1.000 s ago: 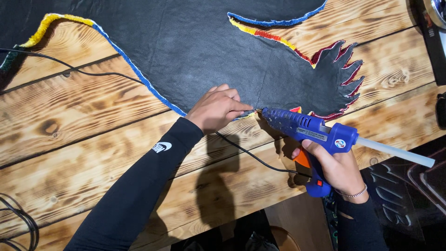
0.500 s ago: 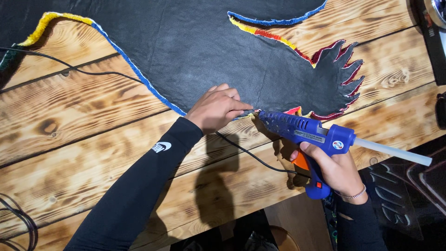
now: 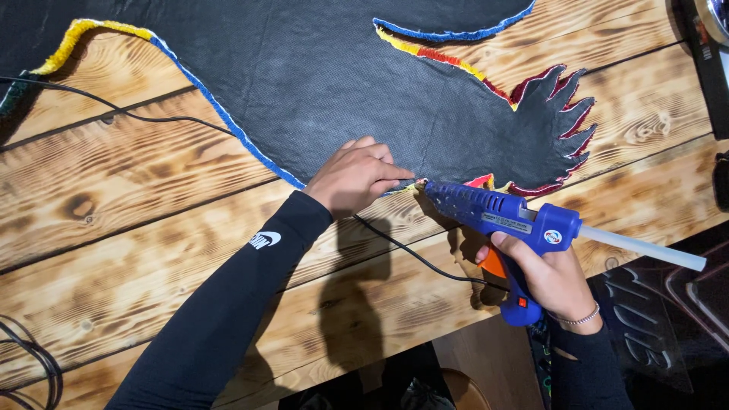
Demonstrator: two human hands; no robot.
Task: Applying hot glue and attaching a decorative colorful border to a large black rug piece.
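Our left hand [image 3: 357, 173] presses flat on the black fabric cutout [image 3: 342, 83], its edges trimmed blue, yellow and red, spreading toward twelve o'clock; our right hand [image 3: 550, 277] grips the blue glue gun [image 3: 501, 220], nozzle at the hem.

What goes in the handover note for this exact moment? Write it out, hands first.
Left hand: pressing flat on the lower edge of the black fabric cutout, fingertips beside the glue gun's nozzle.
Right hand: gripping the blue glue gun, finger on the orange trigger, nozzle at the fabric edge.
Cutout lies on the wooden table; the gun's black cord runs under the hands.
Done: coloured trim lines most visible edges.
Left: the stretch at the nozzle, apparently.
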